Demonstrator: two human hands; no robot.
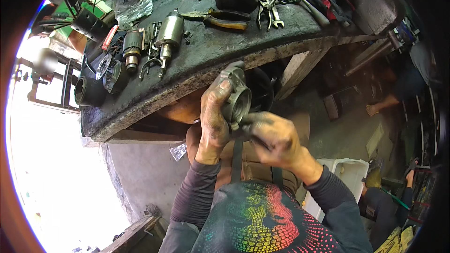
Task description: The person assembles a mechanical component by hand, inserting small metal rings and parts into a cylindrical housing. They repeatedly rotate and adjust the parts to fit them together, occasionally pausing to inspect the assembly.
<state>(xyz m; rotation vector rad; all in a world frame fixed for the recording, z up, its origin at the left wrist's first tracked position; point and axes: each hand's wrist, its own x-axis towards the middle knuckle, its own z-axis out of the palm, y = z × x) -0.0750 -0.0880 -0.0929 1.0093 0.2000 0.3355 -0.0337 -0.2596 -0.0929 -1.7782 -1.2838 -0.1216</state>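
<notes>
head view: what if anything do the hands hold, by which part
The left hand grips a grey metal housing by its left side; the right hand is blurred, its hold unclear.

The right of 2 hands (275, 138) is blurred, its grip impossible to tell.

Housing (238, 86): grey cast metal, dull, slightly rough. Solenoid (171, 28): silvery metal, smooth, glossy. Armature (131, 47): metal, ribbed body, coppery sheen at collar. Benchtop (206, 49): dark, matt, grimy; base material unclear. Bench edge (154, 102): worn, rough wood. Bag (132, 4): clear plastic, crinkled, shiny. Bin (351, 169): smooth white plastic. Shirt (262, 218): matt cloth.
</notes>
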